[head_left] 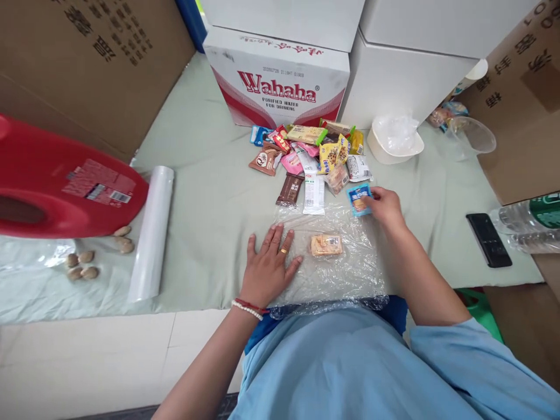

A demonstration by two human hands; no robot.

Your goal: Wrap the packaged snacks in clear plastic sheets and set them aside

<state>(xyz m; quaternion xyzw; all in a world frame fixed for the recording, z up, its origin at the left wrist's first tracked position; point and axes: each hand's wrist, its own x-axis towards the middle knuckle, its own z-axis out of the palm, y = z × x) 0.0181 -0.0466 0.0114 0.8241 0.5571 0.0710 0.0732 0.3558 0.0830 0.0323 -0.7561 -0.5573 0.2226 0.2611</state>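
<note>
A sheet of clear plastic wrap (359, 262) lies spread on the table in front of me, its near end hanging over the edge. On it rests a small packaged snack (326, 245) with a pale orange filling. My left hand (271, 262) lies flat with fingers spread on the wrap's left side. My right hand (385, 205) pinches the right edge of a small blue snack packet (359, 199) at the near side of a snack pile. A brown wrapped bar (290, 189), a white packet (314, 192) and a yellow cookie packet (333, 154) are in that pile.
Behind the pile stands a Wahaha water carton (280, 81). A white bowl (385, 146) holds crumpled plastic. On the left are a plastic wrap roll (153, 233), a red jug (105, 192) and several walnuts (86, 256). A phone (489, 239) and bottles (542, 213) lie right.
</note>
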